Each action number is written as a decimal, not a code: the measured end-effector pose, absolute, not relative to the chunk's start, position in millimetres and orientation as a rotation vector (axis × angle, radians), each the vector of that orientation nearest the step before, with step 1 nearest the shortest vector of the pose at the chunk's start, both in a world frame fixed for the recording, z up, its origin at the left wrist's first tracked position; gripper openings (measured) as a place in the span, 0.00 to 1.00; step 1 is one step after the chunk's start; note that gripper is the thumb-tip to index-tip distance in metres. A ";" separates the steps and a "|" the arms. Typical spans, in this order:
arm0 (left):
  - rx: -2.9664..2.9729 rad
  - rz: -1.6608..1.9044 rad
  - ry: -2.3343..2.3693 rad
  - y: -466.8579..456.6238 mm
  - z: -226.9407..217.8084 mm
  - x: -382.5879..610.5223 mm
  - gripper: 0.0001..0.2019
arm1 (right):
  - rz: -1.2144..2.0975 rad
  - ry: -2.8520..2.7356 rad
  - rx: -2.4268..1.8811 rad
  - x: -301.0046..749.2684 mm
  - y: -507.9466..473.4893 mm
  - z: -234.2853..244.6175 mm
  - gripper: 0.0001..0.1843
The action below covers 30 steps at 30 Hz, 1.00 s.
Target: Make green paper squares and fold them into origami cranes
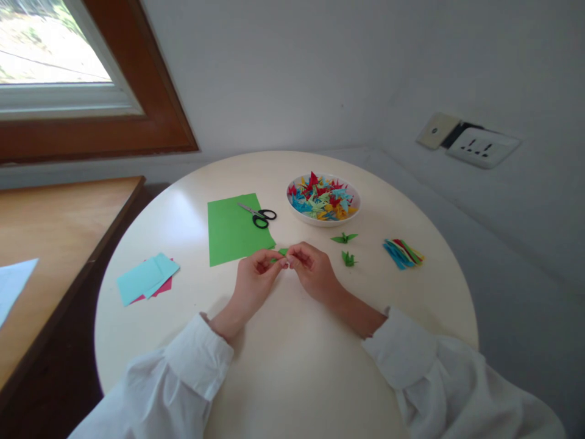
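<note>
Round table (292, 372) — fingers (302, 250) pinch small green paper (283, 251).

Brown-framed window (52, 52), white wall socket (484, 146)

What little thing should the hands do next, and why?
Maybe press a fold into the small green paper: the left hand and right hand pinch it with fingertips close together, and two folded green birds lie near the right hand.
</note>
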<state>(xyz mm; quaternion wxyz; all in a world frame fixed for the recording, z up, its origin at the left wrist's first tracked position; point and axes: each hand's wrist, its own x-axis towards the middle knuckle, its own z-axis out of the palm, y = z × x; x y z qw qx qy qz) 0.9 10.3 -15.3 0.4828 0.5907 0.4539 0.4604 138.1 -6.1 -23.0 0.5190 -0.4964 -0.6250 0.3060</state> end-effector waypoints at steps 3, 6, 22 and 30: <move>1.437 1.128 1.105 10.6 -14.1 1.0 0.04 | 0.742 -1.501 -1.186 138.0 -5.6 -24.1 0.05; 1.387 1.128 1.088 11.2 -13.6 1.5 0.05 | 0.742 -1.489 -1.176 138.4 -4.4 -27.0 0.05; 1.385 1.157 1.096 7.5 -13.5 5.7 0.05 | 0.544 -1.546 -1.274 131.4 -7.7 -21.4 0.06; 1.376 1.189 1.143 6.3 -14.8 8.5 0.05 | 0.435 -1.556 -1.295 127.1 -8.9 -18.6 0.05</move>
